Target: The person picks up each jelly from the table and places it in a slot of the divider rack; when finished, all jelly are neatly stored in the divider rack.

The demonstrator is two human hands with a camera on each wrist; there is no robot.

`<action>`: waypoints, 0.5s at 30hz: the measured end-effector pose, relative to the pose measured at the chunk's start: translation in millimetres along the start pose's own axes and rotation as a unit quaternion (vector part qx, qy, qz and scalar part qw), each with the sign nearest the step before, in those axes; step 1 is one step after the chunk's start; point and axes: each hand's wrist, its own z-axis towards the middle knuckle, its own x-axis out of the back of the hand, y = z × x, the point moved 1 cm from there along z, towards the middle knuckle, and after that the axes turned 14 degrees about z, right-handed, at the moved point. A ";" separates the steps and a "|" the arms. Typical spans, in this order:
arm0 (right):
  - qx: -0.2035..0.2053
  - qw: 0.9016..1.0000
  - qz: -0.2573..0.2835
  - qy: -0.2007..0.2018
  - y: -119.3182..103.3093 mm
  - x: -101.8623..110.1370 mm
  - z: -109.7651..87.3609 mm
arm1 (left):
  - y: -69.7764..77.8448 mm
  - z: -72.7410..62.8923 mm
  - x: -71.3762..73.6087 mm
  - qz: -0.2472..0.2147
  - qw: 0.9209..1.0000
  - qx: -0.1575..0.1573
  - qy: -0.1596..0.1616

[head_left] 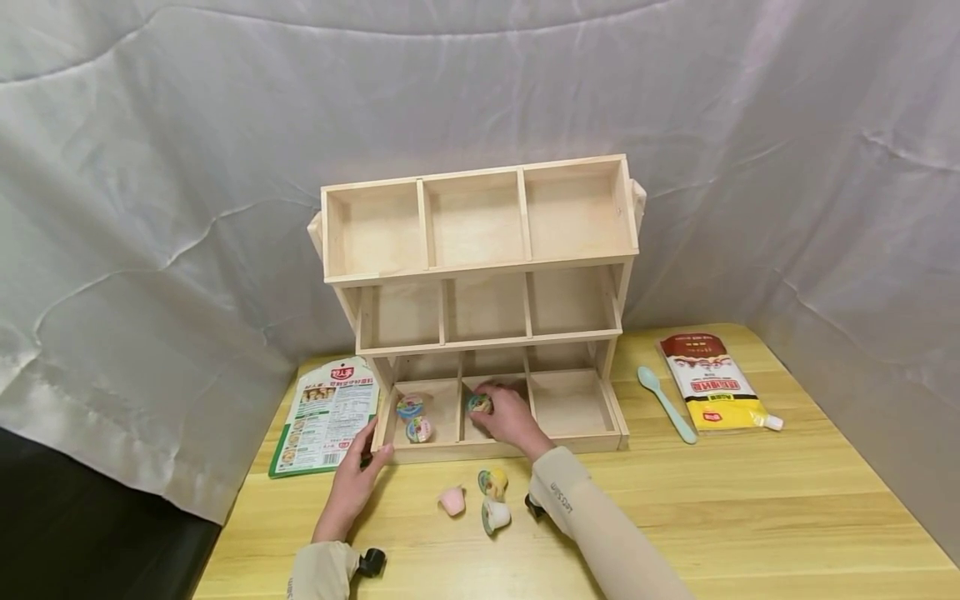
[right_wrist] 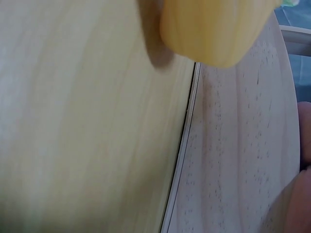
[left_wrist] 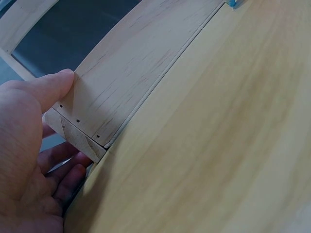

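In the head view, a three-tier wooden rack (head_left: 480, 271) stands on the table. My right hand (head_left: 513, 419) reaches into its bottom middle compartment and pinches a small jelly cup (head_left: 480, 404) with a teal printed lid. Part of that cup is hidden by the fingers. My left hand (head_left: 354, 479) holds the rack's bottom left front corner; the left wrist view shows the thumb (left_wrist: 60, 87) on the front panel and the other fingers round the side. Two jelly cups, one with a blue lid (head_left: 410, 406) and one with a pinkish lid (head_left: 419, 429), lie in the bottom left compartment.
Before the rack lie a pink cup (head_left: 452, 501), a yellow jelly cup (head_left: 493, 482) and a white jelly cup (head_left: 497, 516). A printed packet (head_left: 326, 417) is at the left. To the right are a pale green spoon (head_left: 667, 406) and a spouted pouch (head_left: 712, 382). Grey curtains surround the table.
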 end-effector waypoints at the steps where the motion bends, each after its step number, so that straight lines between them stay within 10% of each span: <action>1: 0.001 1.000 0.000 0.001 0.1 0.0 -0.2 | -0.1 -0.2 -0.1 0.003 1.000 0.000 -0.001; 15: 0.002 1.000 -0.004 0.010 -3.6 0.5 -2.2 | 2.8 -1.5 0.0 0.005 1.000 0.005 -0.002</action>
